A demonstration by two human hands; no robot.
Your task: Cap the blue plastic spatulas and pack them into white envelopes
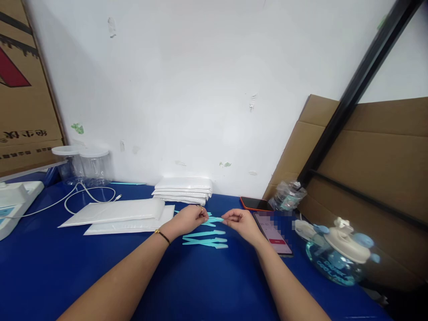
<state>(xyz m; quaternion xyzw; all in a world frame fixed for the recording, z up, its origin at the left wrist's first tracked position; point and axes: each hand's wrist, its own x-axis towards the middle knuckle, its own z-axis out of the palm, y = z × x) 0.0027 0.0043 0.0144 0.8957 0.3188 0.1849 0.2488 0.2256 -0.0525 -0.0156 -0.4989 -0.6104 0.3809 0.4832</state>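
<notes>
Reaching over the blue table [200,285] with 2 bare hands, working by fingertip, likely because of the slimness of the teal sticks [209,241]. Apparently pinching the right end of 1 stick [216,220] between thumb and index finger of the right hand [243,225], nearly closed, other fingers loosely curled, probably for fine control. Curling the fingers of the left hand [190,220] in toward the thumb, just beside the same small bunch; cannot tell if gripping any stick, given the knuckles in the way. On the table, nearer the body, about 3 more teal sticks, lying flat, some crossing, seemingly for easy reach by either hand. Behind, against the wall [214,111], a stack of white packets [182,189], perhaps for support and to spare working room. To the left, 2 loose white packets [117,211], overlapping. Near the right hand, a phone [267,227] with a lit screen, presumably face up for a glance. Farther right, a clear bottle [337,263], beyond the forearm, apparently to avoid a knock.
</notes>
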